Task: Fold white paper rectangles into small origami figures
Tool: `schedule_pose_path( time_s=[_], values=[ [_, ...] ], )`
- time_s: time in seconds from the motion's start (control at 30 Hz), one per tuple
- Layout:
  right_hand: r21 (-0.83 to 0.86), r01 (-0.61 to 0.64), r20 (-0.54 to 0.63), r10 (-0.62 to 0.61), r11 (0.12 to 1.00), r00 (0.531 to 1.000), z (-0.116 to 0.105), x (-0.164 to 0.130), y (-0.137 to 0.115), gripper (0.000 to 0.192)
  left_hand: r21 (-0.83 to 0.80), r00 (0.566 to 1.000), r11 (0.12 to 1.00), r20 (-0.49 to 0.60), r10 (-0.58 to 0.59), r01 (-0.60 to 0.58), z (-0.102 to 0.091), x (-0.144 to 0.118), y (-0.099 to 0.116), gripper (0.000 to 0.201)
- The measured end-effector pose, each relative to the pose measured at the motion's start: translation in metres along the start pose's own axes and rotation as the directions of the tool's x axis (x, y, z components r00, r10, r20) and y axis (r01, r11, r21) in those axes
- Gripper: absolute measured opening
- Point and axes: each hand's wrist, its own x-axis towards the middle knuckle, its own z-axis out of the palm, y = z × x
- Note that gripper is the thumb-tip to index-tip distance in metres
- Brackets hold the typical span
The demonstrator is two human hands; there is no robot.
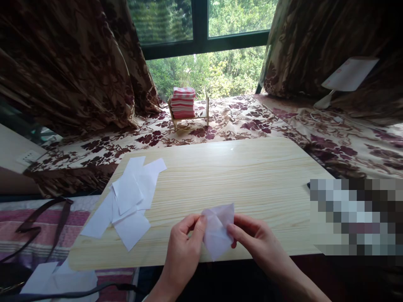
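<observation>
Both of my hands hold a small folded piece of thin white paper just above the near edge of a light wooden board. My left hand pinches its left side between thumb and fingers. On the paper's right side, my right hand grips it with thumb and fingertips. The paper shows angled folds and a point hanging down.
A loose pile of white paper sheets lies on the board's left part. More white paper and dark straps sit lower left. A small wooden rack with striped cloth stands by the window. A blurred patch covers the board's right edge.
</observation>
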Motion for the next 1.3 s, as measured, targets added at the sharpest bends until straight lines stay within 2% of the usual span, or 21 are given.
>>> schedule_pose_path(
  time_s=[0.07, 0.13, 0.3, 0.37, 0.43, 0.47, 0.53, 0.67, 0.83, 0.93, 1.0, 1.13, 1.2, 1.23, 1.3],
  values=[
    [0.003, -0.002, -0.007, 0.002, 1.0, 1.0, 0.0, 0.0, 0.002, 0.03, -0.136, 0.99, 0.983, 0.082, -0.113, 0.124, -0.001, 0.002, 0.001, 0.032],
    [-0.01, 0.006, 0.003, -0.006, 1.0, 1.0, 0.002, -0.001, 0.002, 0.03, -0.218, 0.978, 0.959, 0.145, -0.151, 0.181, -0.001, 0.004, 0.0, 0.032],
    [-0.09, 0.035, 0.061, -0.029, 0.995, 0.998, 0.003, 0.0, 0.003, 0.029, -0.258, 0.957, 0.933, 0.211, -0.197, 0.249, 0.002, 0.007, -0.001, 0.034],
    [-0.155, 0.091, -0.049, -0.1, 0.984, 0.994, 0.002, 0.0, 0.004, 0.03, -0.249, 0.964, 0.94, 0.186, -0.191, 0.234, 0.003, 0.009, 0.001, 0.034],
    [-0.265, 0.183, -0.193, -0.239, 0.946, 0.952, 0.0, 0.001, 0.005, 0.028, -0.227, 0.978, 0.955, 0.121, -0.168, 0.192, 0.004, 0.01, 0.003, 0.032],
    [-0.331, 0.228, -0.225, -0.312, 0.915, 0.923, 0.0, 0.001, 0.004, 0.024, -0.215, 0.985, 0.962, 0.085, -0.152, 0.167, 0.004, 0.01, 0.005, 0.031],
    [-0.446, 0.3, -0.178, -0.411, 0.844, 0.894, 0.0, 0.0, 0.001, 0.018, -0.199, 0.992, 0.972, 0.03, -0.126, 0.129, 0.004, 0.011, 0.007, 0.029],
    [-0.569, 0.402, 0.008, -0.483, 0.718, 0.876, 0.003, -0.004, -0.004, 0.007, -0.217, 0.993, 0.97, -0.014, -0.116, 0.11, 0.004, 0.012, 0.005, 0.028],
    [-0.691, 0.494, 0.114, -0.595, 0.528, 0.796, 0.0, -0.006, -0.004, 0.014, -0.3, 0.986, 0.94, -0.002, -0.17, 0.161, 0.002, 0.013, -0.007, 0.029],
    [-0.739, 0.513, 0.194, -0.59, 0.437, 0.784, -0.004, -0.005, -0.005, 0.019, -0.333, 0.98, 0.923, 0.026, -0.198, 0.195, 0.0, 0.013, -0.012, 0.032],
    [-0.747, 0.536, 0.244, -0.588, 0.393, 0.771, -0.006, -0.004, -0.007, 0.022, -0.33, 0.978, 0.922, 0.018, -0.207, 0.201, -0.002, 0.013, -0.015, 0.033],
    [-0.782, 0.559, 0.271, -0.659, 0.274, 0.702, -0.012, -0.006, -0.011, 0.024, -0.28, 0.978, 0.941, -0.027, -0.207, 0.191, -0.007, 0.011, -0.019, 0.036],
    [-0.798, 0.554, 0.269, -0.682, 0.239, 0.68, -0.015, -0.007, -0.014, 0.025, -0.194, 0.984, 0.97, -0.079, -0.162, 0.144, -0.009, 0.01, -0.019, 0.055],
    [-0.799, 0.555, 0.27, -0.686, 0.232, 0.676, -0.015, -0.007, -0.016, 0.026, -0.096, 0.989, 0.992, -0.121, -0.089, 0.077, -0.01, 0.01, -0.018, 0.065],
    [-0.789, 0.569, 0.283, -0.685, 0.231, 0.671, -0.015, -0.007, -0.022, 0.027, 0.195, 0.975, 0.971, -0.144, 0.171, -0.141, -0.012, 0.01, -0.012, 0.073]
  ],
)
